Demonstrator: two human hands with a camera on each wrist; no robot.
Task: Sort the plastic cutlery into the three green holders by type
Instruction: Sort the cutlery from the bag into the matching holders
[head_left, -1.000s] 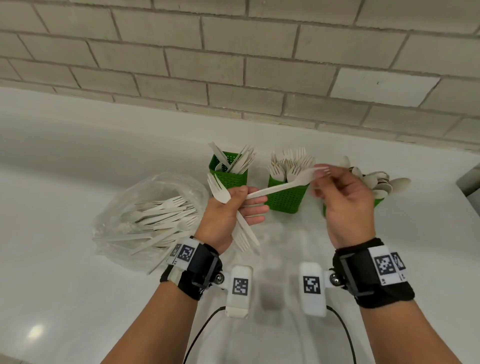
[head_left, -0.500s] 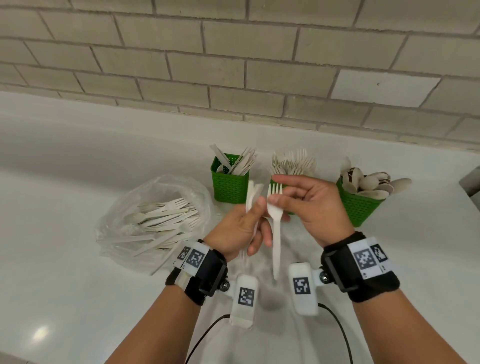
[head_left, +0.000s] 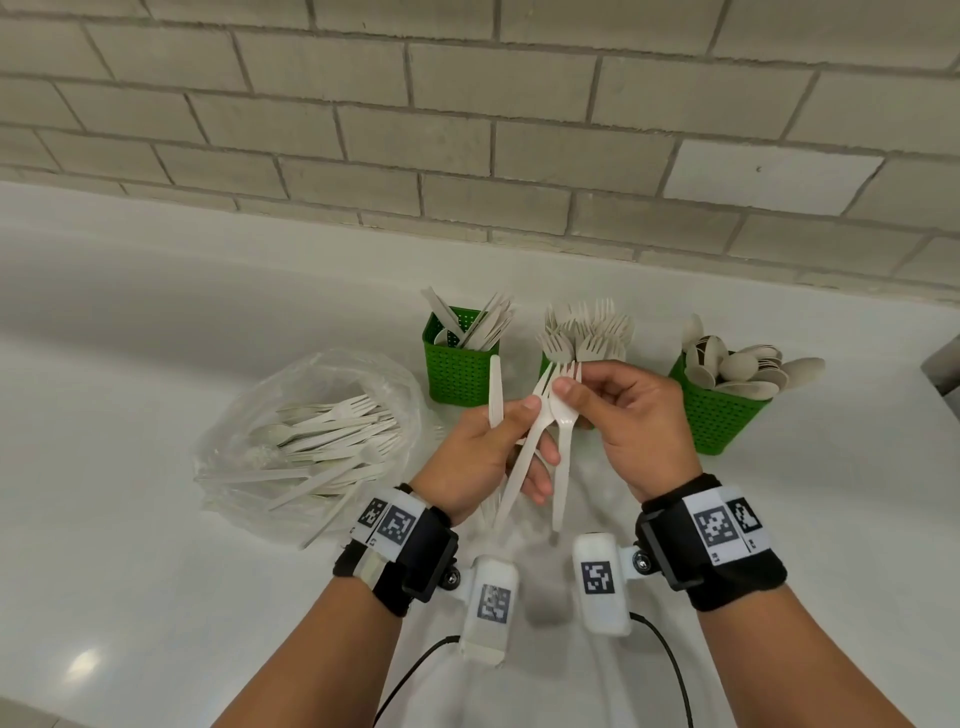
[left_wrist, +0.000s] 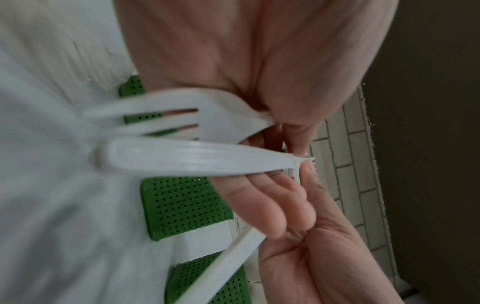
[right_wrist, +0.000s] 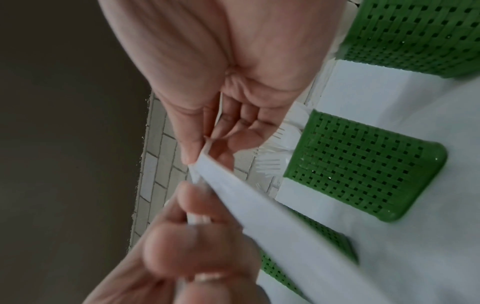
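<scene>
My left hand (head_left: 532, 441) grips a white knife (head_left: 495, 389) that stands upright, and a white fork (head_left: 522, 462) that slants down past its fingers. Close beside it, my right hand (head_left: 570, 401) pinches a second fork (head_left: 563, 457) at the neck, tines up and handle hanging down. The two fork heads touch. Behind the hands stand three green holders: knives (head_left: 457, 369), forks (head_left: 587, 332) and spoons (head_left: 719, 421). The left wrist view shows fork tines (left_wrist: 166, 117) and a handle (left_wrist: 197, 157). A fork handle (right_wrist: 259, 205) crosses the right wrist view.
A clear plastic bag (head_left: 311, 431) with several loose forks and other cutlery lies on the white counter (head_left: 156, 571) left of my hands. A brick wall (head_left: 467, 130) rises behind the holders. A grey object's corner (head_left: 945, 369) shows at the right edge.
My right hand has drawn a fork out of the left hand's bundle, turned it tines-up and brought it back beside the left hand. The left hand now shows a knife standing upright.
</scene>
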